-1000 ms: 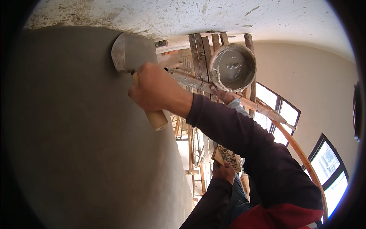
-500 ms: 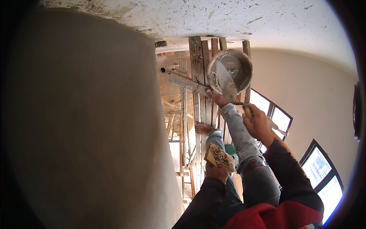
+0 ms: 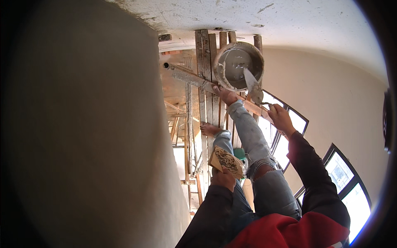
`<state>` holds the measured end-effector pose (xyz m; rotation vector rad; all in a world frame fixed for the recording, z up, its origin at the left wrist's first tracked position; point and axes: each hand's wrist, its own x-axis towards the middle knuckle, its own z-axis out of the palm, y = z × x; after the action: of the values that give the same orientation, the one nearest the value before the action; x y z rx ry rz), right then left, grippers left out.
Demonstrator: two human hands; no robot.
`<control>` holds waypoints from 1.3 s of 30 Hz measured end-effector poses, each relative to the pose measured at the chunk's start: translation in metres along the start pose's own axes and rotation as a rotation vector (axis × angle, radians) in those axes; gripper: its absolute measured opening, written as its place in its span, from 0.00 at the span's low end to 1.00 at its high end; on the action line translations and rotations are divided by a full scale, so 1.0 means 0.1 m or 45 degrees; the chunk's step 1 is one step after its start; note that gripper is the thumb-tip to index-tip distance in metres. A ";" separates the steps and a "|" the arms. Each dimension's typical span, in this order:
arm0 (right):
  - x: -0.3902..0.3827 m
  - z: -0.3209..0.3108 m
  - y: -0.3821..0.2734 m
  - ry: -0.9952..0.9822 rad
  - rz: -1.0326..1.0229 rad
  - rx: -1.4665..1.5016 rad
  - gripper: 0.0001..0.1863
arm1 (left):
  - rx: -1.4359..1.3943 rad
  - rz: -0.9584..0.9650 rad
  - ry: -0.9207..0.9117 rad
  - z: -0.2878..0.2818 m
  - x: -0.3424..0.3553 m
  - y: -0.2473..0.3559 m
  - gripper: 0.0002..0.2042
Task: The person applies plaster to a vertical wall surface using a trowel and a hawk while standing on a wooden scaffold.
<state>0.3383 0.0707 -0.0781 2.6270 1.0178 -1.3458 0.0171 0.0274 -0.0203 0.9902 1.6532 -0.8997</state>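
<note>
My right hand (image 3: 282, 120) is closed round the handle of a pointed trowel (image 3: 253, 87). The blade's tip reaches over the right side of a round bucket (image 3: 217, 73) that holds wet grey plaster (image 3: 236, 62); whether the tip touches the mix I cannot tell. Lower down, my left hand (image 3: 223, 179) grips a flat rectangular block (image 3: 228, 162), perhaps a sponge or float, with a pale edge and dark smears on its face. It is well apart from the bucket, above my left leg.
Narrow planks (image 3: 209, 99) form a raised platform under my bare feet and the bucket. A metal beam (image 3: 188, 77) crosses them. A smooth grey plastered wall (image 3: 91, 124) stands close on the left. Windows (image 3: 343, 173) are on the right, and ladder-like timber (image 3: 188, 136) shows below.
The trowel has swung to the right side of the bucket, its blade now further out of it. The whole view has shifted slightly. My left hand keeps its hold on the block.
</note>
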 end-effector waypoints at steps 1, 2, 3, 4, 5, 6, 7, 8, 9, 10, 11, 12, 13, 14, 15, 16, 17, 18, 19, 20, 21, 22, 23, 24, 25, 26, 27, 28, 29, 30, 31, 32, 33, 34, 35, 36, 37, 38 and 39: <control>-0.04 0.05 -0.04 0.005 -0.029 -0.115 0.13 | -0.002 0.015 0.003 -0.02 0.00 -0.03 0.26; -0.07 0.09 -0.04 0.010 -0.057 -0.230 0.13 | -0.005 0.035 0.005 -0.02 0.00 -0.04 0.26; -0.09 0.14 -0.02 0.062 -0.125 -0.210 0.13 | -0.009 0.064 0.043 -0.01 0.00 -0.10 0.26; -0.09 0.20 0.02 0.098 -0.070 -0.193 0.12 | -0.013 0.093 0.082 0.02 -0.01 -0.16 0.26; -0.05 0.26 0.07 0.141 -0.014 -0.178 0.12 | -0.015 0.107 0.114 0.08 0.01 -0.24 0.26; 0.01 0.31 0.15 0.191 0.050 -0.160 0.12 | -0.010 0.129 0.144 0.11 0.03 -0.27 0.26; 0.09 0.36 0.28 0.268 -0.026 -0.115 0.12 | 0.000 0.130 0.156 0.14 0.03 -0.32 0.26; 0.19 0.38 0.37 0.318 -0.077 -0.170 0.13 | 0.010 0.124 0.172 0.15 0.04 -0.35 0.26; 0.27 0.36 0.36 0.356 -0.163 -0.334 0.13 | 0.025 0.096 0.169 0.08 0.00 -0.33 0.26; 0.40 0.31 0.48 0.323 0.065 -0.304 0.13 | 0.045 0.106 0.158 0.03 -0.03 -0.32 0.26; 0.48 0.26 0.56 0.274 0.102 -0.434 0.12 | 0.063 0.107 0.153 -0.01 -0.05 -0.33 0.26; 0.56 0.23 0.59 0.192 0.211 -0.523 0.10 | 0.077 0.124 0.153 -0.05 -0.06 -0.37 0.26; 0.53 0.22 0.66 0.207 0.220 -0.532 0.10 | 0.092 0.142 0.153 -0.07 -0.06 -0.40 0.26; 0.52 0.24 0.68 0.214 0.214 -0.536 0.10 | 0.070 0.091 0.162 -0.07 -0.06 -0.41 0.26; 0.41 0.21 0.75 0.196 0.223 -0.530 0.10 | 0.054 0.063 0.148 -0.07 -0.03 -0.42 0.26; 0.29 0.18 0.80 0.180 0.234 -0.524 0.10 | 0.039 0.038 0.133 -0.08 -0.01 -0.43 0.26; 0.16 0.11 0.77 0.178 0.179 -0.495 0.10 | 0.063 0.033 0.128 -0.11 -0.05 -0.42 0.27; 0.05 0.04 0.73 0.127 0.175 -0.570 0.10 | 0.048 0.046 0.133 -0.08 -0.03 -0.48 0.27; -0.06 -0.02 0.69 0.075 0.172 -0.647 0.11 | 0.032 0.060 0.136 -0.03 0.01 -0.56 0.27; -0.16 -0.06 0.70 0.026 0.172 -0.725 0.11 | 0.026 0.061 0.128 -0.01 0.00 -0.57 0.27; -0.25 -0.07 0.75 0.055 0.135 -0.671 0.12 | 0.016 0.068 0.123 -0.01 0.01 -0.58 0.26; -0.32 -0.06 0.77 0.132 0.140 -0.579 0.12 | 0.016 0.056 0.108 -0.01 0.01 -0.59 0.26; -0.42 -0.08 0.77 0.212 0.154 -0.492 0.12 | 0.018 0.052 0.085 0.00 -0.01 -0.57 0.26; -0.46 -0.09 0.67 0.283 0.157 -0.401 0.12 | -0.010 0.050 0.091 0.03 -0.02 -0.59 0.27; -0.47 -0.15 0.53 0.155 0.250 -0.366 0.19 | -0.041 0.047 0.097 0.08 -0.01 -0.62 0.27; -0.45 -0.15 0.57 0.161 0.167 -0.346 0.19 | -0.053 0.037 0.089 0.09 0.00 -0.63 0.27; -0.38 -0.10 0.65 0.165 0.079 -0.325 0.18 | -0.064 0.026 0.082 0.11 -0.01 -0.62 0.27; -0.31 -0.03 0.74 0.169 -0.009 -0.306 0.18 | -0.059 -0.003 0.062 0.14 -0.02 -0.61 0.26; -0.26 0.08 0.72 0.250 0.080 -0.094 0.16 | -0.053 -0.050 0.043 0.14 -0.03 -0.61 0.26; -0.24 0.12 0.74 0.249 0.073 0.037 0.16 | -0.052 0.006 0.030 0.15 -0.03 -0.59 0.26; -0.21 0.17 0.75 0.248 0.068 0.167 0.16 | -0.049 0.064 0.015 0.16 -0.03 -0.56 0.26; -0.19 0.32 0.68 0.220 0.062 0.309 0.16 | -0.041 0.093 0.006 0.16 -0.03 -0.60 0.26; -0.23 0.36 0.58 0.147 0.172 0.483 0.18 | -0.042 0.085 0.019 0.18 -0.01 -0.62 0.26; -0.28 0.38 0.47 0.105 0.195 0.509 0.17 | -0.040 0.080 0.030 0.22 0.04 -0.64 0.26; -0.35 0.42 0.30 0.038 0.213 0.529 0.17 | -0.048 0.049 0.042 0.26 0.02 -0.66 0.26; -0.47 0.46 0.25 -0.008 0.260 0.537 0.16 | -0.073 0.040 0.063 0.27 0.02 -0.60 0.26; -0.58 0.55 0.21 0.004 0.277 0.563 0.15 | -0.088 0.022 0.084 0.25 0.00 -0.58 0.26; -0.60 0.77 0.56 0.072 0.209 0.571 0.15 | -0.076 -0.017 0.080 0.23 -0.02 -0.53 0.27; -0.69 0.80 0.60 0.032 0.252 0.578 0.15 | -0.112 -0.008 0.104 0.23 -0.04 -0.52 0.27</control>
<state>0.2851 -0.0375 -0.0940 2.9585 0.4737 -1.6603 -0.0215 -0.0145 -0.0171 0.9729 1.7503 -0.7932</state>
